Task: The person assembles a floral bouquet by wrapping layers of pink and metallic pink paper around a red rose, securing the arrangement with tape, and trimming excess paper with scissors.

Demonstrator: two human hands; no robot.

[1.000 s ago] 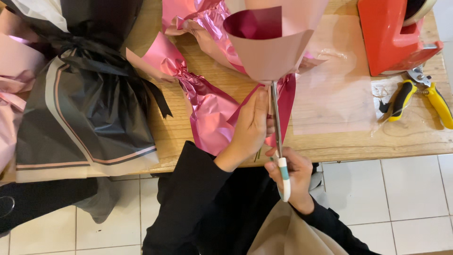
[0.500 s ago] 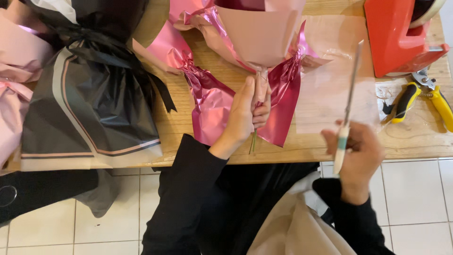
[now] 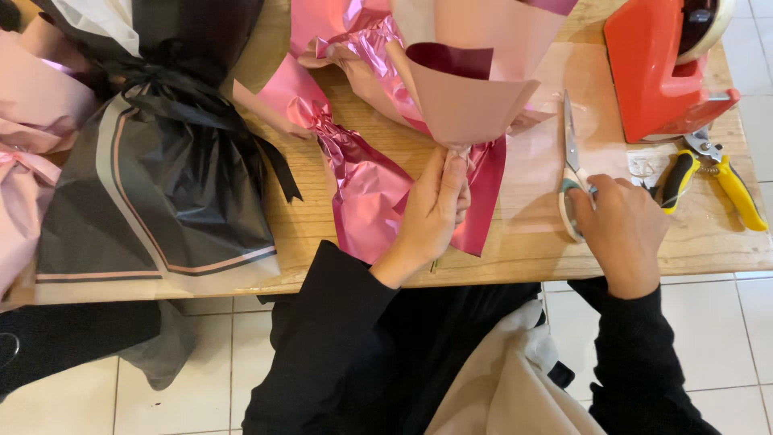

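Observation:
My left hand (image 3: pixel 435 211) grips the narrow neck of a bouquet (image 3: pixel 471 89) wrapped in pale pink and dark red paper, held upright over the wooden table (image 3: pixel 322 217). My right hand (image 3: pixel 622 229) rests on the table with its fingers on the handles of a pair of scissors (image 3: pixel 572 157), whose blades lie flat and point away from me. Crumpled shiny pink foil (image 3: pixel 358 173) lies under and left of the bouquet.
A black bouquet wrap with a black ribbon (image 3: pixel 165 173) lies at the left, beside pale pink wrapped paper (image 3: pixel 32 145). An orange-red tape dispenser (image 3: pixel 664 68) stands at the far right. Yellow-handled pliers (image 3: pixel 713 173) lie next to it. White floor tiles show below.
My right hand carried the scissors from below the bouquet's neck out to the right and laid them flat on the table. My left hand kept its hold on the bouquet.

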